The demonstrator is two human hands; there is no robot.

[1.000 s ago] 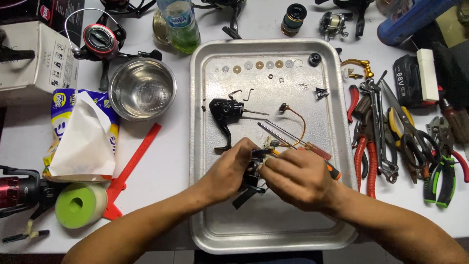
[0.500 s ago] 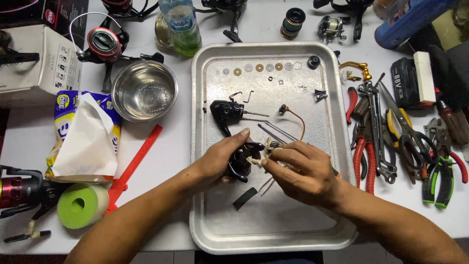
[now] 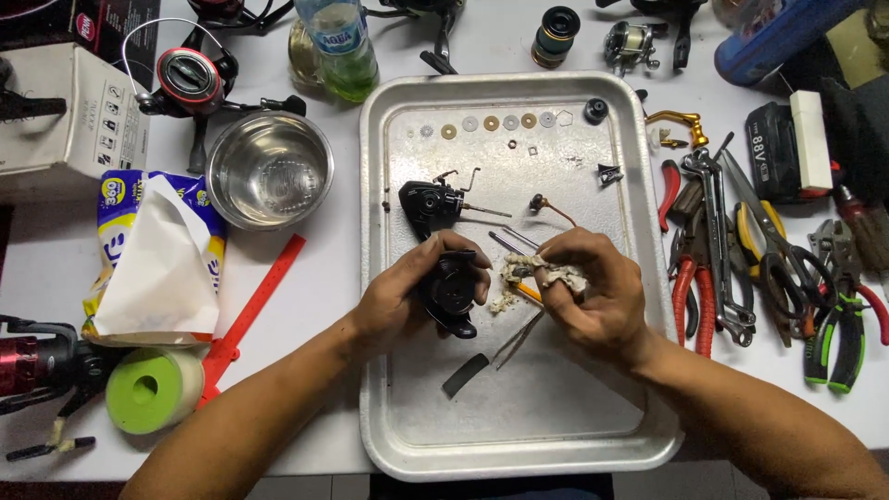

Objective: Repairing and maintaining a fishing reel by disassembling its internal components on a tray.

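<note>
Since the earlier frame, left hand (image 3: 407, 301) has lifted the black metal reel body (image 3: 451, 292) at frame centre, clenching it; right hand (image 3: 593, 292) pinches soiled tissue (image 3: 546, 271). Reel appears rigid, greasy; best gripped by its flanks.

A black reel part (image 3: 451, 292), grey-white rag (image 3: 546, 275), silver tray (image 3: 519, 444).

Bright, even overhead light. Soft short shadows under hands and tools. Mild glare on metal tray (image 3: 519, 444) and steel bowl (image 3: 269, 171). Focus sharp at centre, slight softness and wide-angle bending toward edges. Bottom corners darker.
</note>
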